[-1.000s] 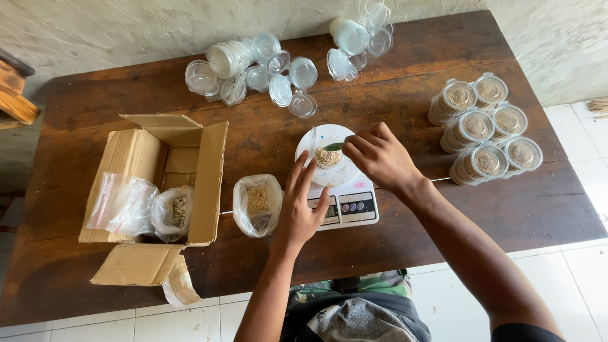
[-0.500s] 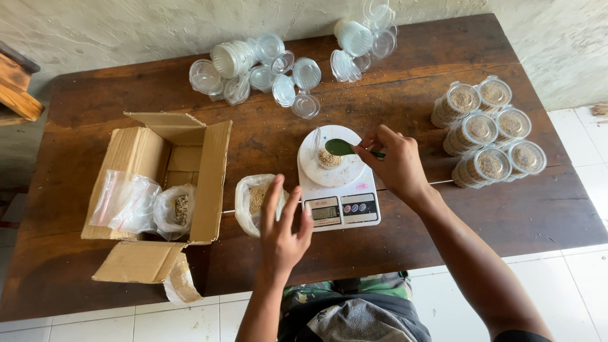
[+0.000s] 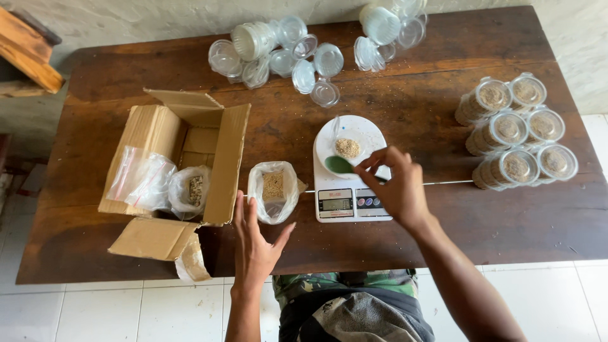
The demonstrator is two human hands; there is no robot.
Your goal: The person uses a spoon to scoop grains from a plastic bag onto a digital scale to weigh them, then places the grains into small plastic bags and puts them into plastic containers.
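a dark wooden counter (image 3: 443, 240) stands on a pale tiled floor against a rough grey wall, seen from above in the head view, the only view there is.

at the middle sits a white kitchen scale (image 3: 350, 183) with a small clear cup (image 3: 348, 147) on its platform, a little heap of tan grain in the bottom. the right hand (image 3: 396, 187) is over the scale, its fingers pinched on a green spoon (image 3: 341, 164) whose bowl hangs just beside the cup. whether the spoon carries grain i cannot tell. the left hand (image 3: 253, 244) is flat and spread, fingers apart, holding nothing, near the counter's front edge just below an open plastic bag of grain (image 3: 273, 188).

to the left an open cardboard box (image 3: 183, 158) lies on its side with more plastic bags (image 3: 161, 187) spilling from it. along the far edge lie empty clear cups and lids (image 3: 278, 54), some stacked, some loose. at the right, six filled and lidded cups (image 3: 516, 133) lie in a tight cluster.

judging from this, the work is partly through: six cups look finished, one on the scale seems only partly filled and has no lid, and a good many empty cups are left, with grain in the bag and box to go.
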